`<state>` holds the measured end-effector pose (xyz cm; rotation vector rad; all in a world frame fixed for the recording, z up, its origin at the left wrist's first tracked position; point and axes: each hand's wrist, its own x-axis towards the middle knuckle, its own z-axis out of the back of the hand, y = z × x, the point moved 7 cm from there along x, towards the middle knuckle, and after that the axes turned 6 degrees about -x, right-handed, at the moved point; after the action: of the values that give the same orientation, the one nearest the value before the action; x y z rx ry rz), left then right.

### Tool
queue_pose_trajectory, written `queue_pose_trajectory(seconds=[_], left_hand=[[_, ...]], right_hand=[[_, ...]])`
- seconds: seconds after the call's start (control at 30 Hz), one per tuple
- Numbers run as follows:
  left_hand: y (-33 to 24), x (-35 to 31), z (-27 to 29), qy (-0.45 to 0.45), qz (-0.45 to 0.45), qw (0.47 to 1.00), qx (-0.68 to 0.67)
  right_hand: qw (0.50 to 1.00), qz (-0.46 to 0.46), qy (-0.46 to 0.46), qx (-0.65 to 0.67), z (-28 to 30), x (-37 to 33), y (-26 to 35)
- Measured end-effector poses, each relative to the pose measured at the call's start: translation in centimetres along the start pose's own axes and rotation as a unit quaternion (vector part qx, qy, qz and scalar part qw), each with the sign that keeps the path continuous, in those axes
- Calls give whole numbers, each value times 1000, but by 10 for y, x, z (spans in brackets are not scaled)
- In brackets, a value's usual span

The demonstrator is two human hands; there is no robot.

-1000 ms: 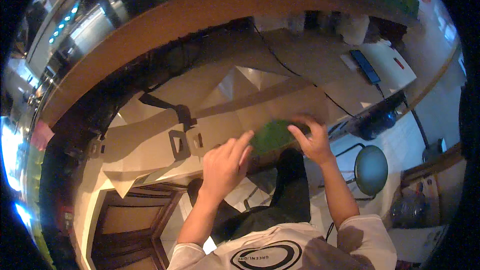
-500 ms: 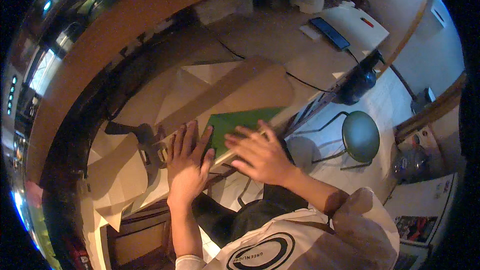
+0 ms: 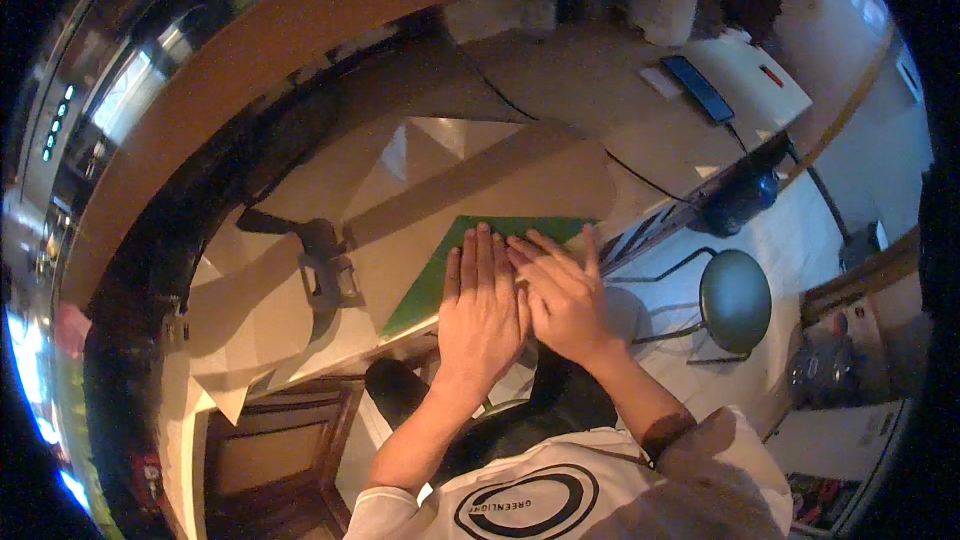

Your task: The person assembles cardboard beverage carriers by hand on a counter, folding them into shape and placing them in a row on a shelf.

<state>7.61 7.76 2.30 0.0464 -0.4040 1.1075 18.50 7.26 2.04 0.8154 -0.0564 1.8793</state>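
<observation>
Both hands now lie side by side: the left hand [image 3: 482, 305] has shifted inward from the left end of the green sheet [image 3: 428, 290], leaving that corner uncovered. Left fingers lie straight and nearly together, right hand [image 3: 565, 302] slightly fanned, neither visibly gripping; the sheet sits at the near edge of the table [image 3: 595, 80], apparently being pressed flat.

Brown counter [image 3: 600, 90], round green stool [image 3: 735, 300] beyond its right front edge, panelled wooden door [image 3: 265, 460] below the left corner, bluish-lit floor [image 3: 805, 250]
</observation>
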Motion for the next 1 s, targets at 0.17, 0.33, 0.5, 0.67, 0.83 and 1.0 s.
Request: queue_pose_trajectory(seconds=[0.17,0.33,0.5,0.67,0.83,1.0], left_hand=[[16,-27,20,39,7,998,-42],[22,-57,28,21,63,998,21],[15,-57,17,-53,89,990,93],[25,-65,29,-27,72,996,-43],[18,-61,23,-42,79,996,0],[-4,-40,7,-77,56,993,70]], right_hand=[[998,10,5,-68,15,-11,-33],[992,-14,35,-116,14,-12,-26],[991,85,91,-38,-12,-10,55],[993,33,73,-91,-4,-10,3],[990,-17,38,-135,15,-12,-47],[993,15,62,-96,-5,-11,11]])
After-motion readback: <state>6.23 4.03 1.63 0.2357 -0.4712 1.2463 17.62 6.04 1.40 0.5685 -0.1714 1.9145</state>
